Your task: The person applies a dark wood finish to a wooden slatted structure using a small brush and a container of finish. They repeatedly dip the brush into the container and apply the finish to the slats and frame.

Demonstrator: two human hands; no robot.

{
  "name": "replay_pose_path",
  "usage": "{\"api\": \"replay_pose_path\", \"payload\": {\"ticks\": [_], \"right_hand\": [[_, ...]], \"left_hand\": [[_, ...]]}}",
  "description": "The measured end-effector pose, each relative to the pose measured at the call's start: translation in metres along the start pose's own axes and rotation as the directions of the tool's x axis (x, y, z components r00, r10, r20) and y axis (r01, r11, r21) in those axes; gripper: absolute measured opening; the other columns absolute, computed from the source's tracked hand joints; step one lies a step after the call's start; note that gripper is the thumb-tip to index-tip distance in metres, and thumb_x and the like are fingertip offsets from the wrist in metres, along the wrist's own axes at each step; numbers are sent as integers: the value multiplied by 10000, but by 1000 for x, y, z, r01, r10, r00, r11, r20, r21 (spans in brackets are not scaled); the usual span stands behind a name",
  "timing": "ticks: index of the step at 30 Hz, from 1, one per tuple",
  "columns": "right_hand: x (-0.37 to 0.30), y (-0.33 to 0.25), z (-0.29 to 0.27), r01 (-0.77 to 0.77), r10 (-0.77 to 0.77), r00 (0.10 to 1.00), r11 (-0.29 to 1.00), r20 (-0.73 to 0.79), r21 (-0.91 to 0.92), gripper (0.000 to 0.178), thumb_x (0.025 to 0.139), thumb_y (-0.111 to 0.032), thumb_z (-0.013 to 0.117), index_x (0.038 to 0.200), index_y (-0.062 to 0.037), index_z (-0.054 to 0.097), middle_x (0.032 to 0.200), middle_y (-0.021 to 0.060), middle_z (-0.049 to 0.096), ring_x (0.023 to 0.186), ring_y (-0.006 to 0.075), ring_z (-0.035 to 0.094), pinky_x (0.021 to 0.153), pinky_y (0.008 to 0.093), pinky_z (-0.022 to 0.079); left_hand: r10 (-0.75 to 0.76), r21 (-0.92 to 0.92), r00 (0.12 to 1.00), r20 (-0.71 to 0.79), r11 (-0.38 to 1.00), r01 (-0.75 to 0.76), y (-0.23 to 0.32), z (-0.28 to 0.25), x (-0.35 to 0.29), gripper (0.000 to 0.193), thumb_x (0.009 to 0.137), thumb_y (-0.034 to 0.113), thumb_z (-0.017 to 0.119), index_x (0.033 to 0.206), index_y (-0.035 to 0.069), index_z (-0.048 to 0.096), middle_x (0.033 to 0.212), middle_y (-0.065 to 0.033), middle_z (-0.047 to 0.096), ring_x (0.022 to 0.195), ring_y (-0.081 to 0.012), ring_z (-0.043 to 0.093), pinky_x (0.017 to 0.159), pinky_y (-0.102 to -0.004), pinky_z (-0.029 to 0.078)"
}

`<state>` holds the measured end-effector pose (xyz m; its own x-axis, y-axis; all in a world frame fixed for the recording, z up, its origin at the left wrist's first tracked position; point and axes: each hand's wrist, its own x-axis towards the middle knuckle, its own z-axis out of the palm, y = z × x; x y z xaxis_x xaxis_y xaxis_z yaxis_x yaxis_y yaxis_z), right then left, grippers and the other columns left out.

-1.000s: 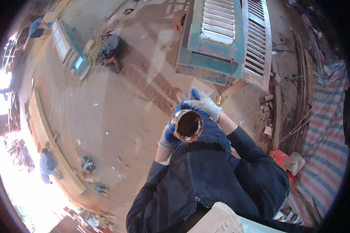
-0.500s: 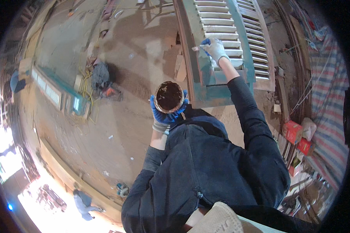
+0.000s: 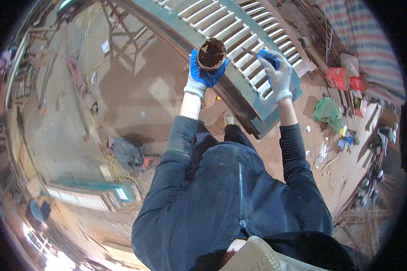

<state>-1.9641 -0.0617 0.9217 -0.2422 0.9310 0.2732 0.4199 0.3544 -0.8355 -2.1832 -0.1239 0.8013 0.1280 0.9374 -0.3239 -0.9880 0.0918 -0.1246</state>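
Observation:
My left hand (image 3: 206, 74), in a blue and grey work glove, is closed round a round pot (image 3: 211, 54) with dark brown contents and a stained rim. It holds the pot over the left edge of a louvred shutter (image 3: 257, 105), which has a teal frame and pale slats. Gloved the same way, my right hand (image 3: 276, 70) is closed above the shutter's slats near its right side. From its fingers a slim, dark, brush-like tool (image 3: 249, 51) points left; its tip is hard to make out.
A second louvred shutter (image 3: 298, 63) lies beyond the first. On the right floor are red boxes (image 3: 338, 78), a green cloth (image 3: 328, 113) and scattered small items. To the left are a dark bag (image 3: 127, 152), yellow cable (image 3: 117, 172), another teal shutter (image 3: 88, 198) and wooden trestles (image 3: 126, 34).
My view has turned, so the shutter lies more diagonally. My left hand has brought the pot up to the shutter's edge. My right hand has shifted from the frame's left part toward its right side.

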Motion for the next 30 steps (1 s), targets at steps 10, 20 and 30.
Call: {"api": "replay_pose_path", "payload": {"ticks": [10,20,30], "right_hand": [[30,-16,65,145,-200,959,955,-201,-258,252,802,-227,740,1019,-100,722,1025,106,664,917,262,658,809,355,520],[62,-7,100,478,-438,866,589,240,-652,156,845,-272,659,974,-199,710,983,15,640,961,213,610,786,373,526],[59,-7,96,-83,176,958,925,-224,370,189,833,-143,752,983,-40,701,868,14,693,749,89,626,688,239,526]], "left_hand": [[-320,-50,928,-192,947,316,49,23,95,828,799,674,530,1385,93,458,1390,-222,449,1252,-444,450,1038,-599,409],[-457,-319,840,-293,875,365,46,25,34,1068,785,767,475,1473,-8,216,1485,-277,284,1335,-465,345,1083,-605,336],[41,169,815,-578,983,71,52,-76,-132,516,877,416,659,1158,-5,561,1241,-218,571,1146,-373,564,1006,-501,475]]}}
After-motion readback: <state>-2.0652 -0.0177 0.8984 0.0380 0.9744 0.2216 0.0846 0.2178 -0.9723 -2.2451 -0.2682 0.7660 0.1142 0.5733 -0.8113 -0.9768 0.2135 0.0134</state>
